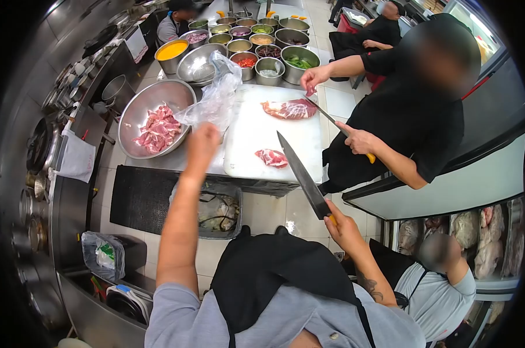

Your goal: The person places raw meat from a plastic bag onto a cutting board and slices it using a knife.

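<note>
My right hand [345, 227] grips a large kitchen knife [302, 176] by its yellow handle, the blade slanting up to the left over the cutting board's right side. My left hand [204, 142] is smeared by motion between the steel bowl [184, 93] and the white cutting board [245, 139]; whether its fingers hold anything cannot be made out. Just beyond it lies a crumpled clear plastic bag [219, 87]. Sliced raw meat [158, 130] lies in the bowl. On the board are a small piece of meat [271, 158] near the blade and a larger piece [289, 109] farther back.
Across the board, a co-worker in black [413, 87] holds another knife [326, 114] and a scrap of meat. Several steel pots of ingredients [297, 62] stand behind. Below the table sits a lined bin [219, 209]. Another person [430, 284] is at my right by an open refrigerator.
</note>
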{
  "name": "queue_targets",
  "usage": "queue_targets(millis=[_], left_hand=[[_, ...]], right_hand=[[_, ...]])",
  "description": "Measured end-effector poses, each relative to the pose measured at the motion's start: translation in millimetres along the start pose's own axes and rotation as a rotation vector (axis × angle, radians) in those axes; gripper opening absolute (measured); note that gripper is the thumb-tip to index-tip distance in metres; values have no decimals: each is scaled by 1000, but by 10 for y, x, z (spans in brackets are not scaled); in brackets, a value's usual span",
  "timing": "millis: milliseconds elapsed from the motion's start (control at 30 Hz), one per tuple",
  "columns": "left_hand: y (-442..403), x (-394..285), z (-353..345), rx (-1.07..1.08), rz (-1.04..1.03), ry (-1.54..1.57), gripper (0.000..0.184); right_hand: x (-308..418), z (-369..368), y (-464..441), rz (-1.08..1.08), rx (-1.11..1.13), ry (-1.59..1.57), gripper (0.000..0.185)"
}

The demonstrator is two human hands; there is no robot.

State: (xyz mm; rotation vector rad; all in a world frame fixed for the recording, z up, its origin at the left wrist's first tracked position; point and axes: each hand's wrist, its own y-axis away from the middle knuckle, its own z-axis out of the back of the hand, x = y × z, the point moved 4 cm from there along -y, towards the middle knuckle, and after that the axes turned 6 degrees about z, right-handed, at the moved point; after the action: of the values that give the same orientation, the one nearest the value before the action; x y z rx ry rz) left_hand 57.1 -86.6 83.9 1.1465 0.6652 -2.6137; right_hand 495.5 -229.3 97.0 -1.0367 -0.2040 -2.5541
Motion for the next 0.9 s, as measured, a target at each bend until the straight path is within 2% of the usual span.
queue_targets(millis=[33, 100, 167, 233, 267, 367, 467, 567, 833, 900], left_hand=[[131, 49, -410, 92, -40, 86, 15], [461, -187, -842, 92, -334, 97, 33], [641, -457, -1049, 246, -321, 100, 50], [744, -508, -1210, 289, -360, 28, 50], [772, -547, -1311, 308, -389, -4, 50], [835, -622, -1443, 359, -472, -107, 45], [821, -620, -1569, 385, -470, -270, 31], [778, -589, -1643, 382, -449, -276, 22], [440, -375, -1500, 335, -223, 104, 20], [383, -480, -1331, 316, -289, 73, 21]], right_hand=[[4, 10, -2, -11, 8, 1, 57], [11, 19, -1, -29, 24, 11, 57], [7, 39, 13, -50, 29, 34, 57], [-48, 40, 81, 7, -1, 67, 56], [-70, 59, 115, -82, 58, 64, 56], [-166, 57, 228, -88, 73, 101, 56], [-190, 67, 299, -132, 92, 90, 56], [-207, 53, 354, -148, 90, 64, 56], [-154, 92, 405, -179, 85, 24, 57], [-158, 91, 421, -164, 78, 23, 57]])
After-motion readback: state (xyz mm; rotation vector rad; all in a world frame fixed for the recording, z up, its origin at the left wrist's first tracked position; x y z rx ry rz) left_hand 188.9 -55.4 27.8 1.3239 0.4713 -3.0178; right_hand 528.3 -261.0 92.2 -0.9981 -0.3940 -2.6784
